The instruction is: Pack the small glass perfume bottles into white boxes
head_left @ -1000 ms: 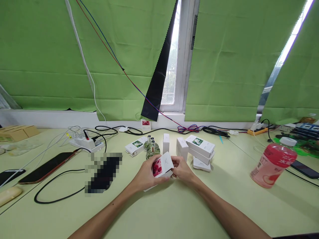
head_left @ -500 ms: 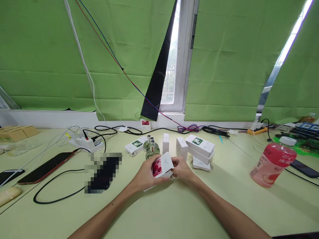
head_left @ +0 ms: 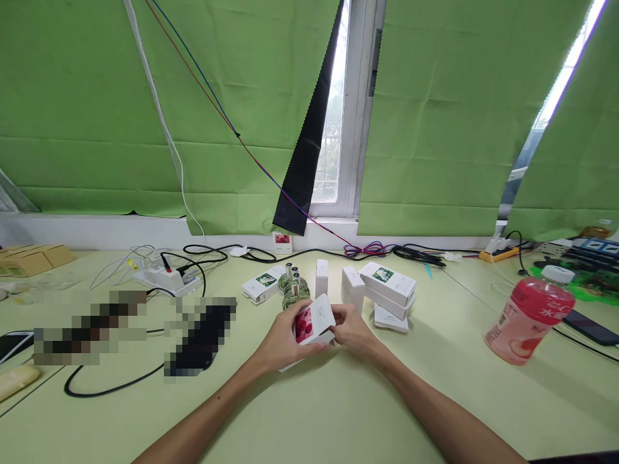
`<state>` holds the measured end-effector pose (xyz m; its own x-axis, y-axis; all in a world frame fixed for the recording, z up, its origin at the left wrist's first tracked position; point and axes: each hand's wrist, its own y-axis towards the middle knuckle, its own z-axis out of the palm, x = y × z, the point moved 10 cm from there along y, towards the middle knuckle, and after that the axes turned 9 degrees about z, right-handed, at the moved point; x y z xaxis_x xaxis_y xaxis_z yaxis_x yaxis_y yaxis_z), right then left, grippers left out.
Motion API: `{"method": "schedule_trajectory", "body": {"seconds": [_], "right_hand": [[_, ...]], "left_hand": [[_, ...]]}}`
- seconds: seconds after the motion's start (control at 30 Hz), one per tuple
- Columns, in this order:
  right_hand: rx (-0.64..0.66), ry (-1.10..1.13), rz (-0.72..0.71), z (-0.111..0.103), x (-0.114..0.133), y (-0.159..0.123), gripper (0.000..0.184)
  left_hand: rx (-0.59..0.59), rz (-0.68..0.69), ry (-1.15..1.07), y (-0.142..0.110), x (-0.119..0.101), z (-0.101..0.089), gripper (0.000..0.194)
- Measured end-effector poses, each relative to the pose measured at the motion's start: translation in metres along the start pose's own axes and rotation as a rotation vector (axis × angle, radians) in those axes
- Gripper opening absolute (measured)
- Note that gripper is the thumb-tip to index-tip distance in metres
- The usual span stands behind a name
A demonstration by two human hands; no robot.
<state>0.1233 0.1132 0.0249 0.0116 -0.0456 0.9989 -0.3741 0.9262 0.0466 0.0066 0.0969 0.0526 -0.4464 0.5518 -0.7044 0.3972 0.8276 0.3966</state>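
Note:
My left hand [head_left: 279, 340] is wrapped round a small white carton [head_left: 322, 316] with a red flower picture, tilted just above the table. At the carton's right end, the curled fingers of my right hand [head_left: 355, 330] grip its edge; their tips are partly hidden behind it. Right behind the carton stand several clear glass bottles [head_left: 296, 295] with silvery tops. A white box with a green picture [head_left: 262, 284] lies to their left. Two plain white boxes [head_left: 322, 278] stand upright behind my hands. More white boxes [head_left: 391, 288] are stacked to the right, one lying lowest [head_left: 391, 319].
A pink drink bottle [head_left: 529, 316] stands at the right, near a dark phone [head_left: 592, 327]. Black cables [head_left: 309, 252] run along the back. A power strip [head_left: 167, 278] sits at the left, with blurred-out dark devices [head_left: 203, 338] before it. A green curtain [head_left: 232, 180] hangs behind.
Both hands stay in almost the same place on the carton, which has shifted only very slightly. The other boxes and the bottles have not moved.

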Motion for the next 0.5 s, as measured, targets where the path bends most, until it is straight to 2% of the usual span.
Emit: {"method": "schedule_trajectory", "body": {"seconds": [0.23, 0.4, 0.5], "right_hand": [[-0.066, -0.018, -0.065, -0.006, 0.004, -0.002, 0.023], [-0.262, -0.044, -0.191, -0.025, 0.019, -0.009, 0.031], [-0.326, -0.020, -0.243, -0.031, 0.025, -0.015, 0.035]], "left_hand": [[-0.011, 0.033, -0.055, 0.000, -0.005, -0.001, 0.071], [0.008, 0.064, -0.166, -0.002, -0.002, 0.003, 0.071], [0.034, 0.099, -0.300, -0.003, -0.003, 0.009, 0.070]]}}
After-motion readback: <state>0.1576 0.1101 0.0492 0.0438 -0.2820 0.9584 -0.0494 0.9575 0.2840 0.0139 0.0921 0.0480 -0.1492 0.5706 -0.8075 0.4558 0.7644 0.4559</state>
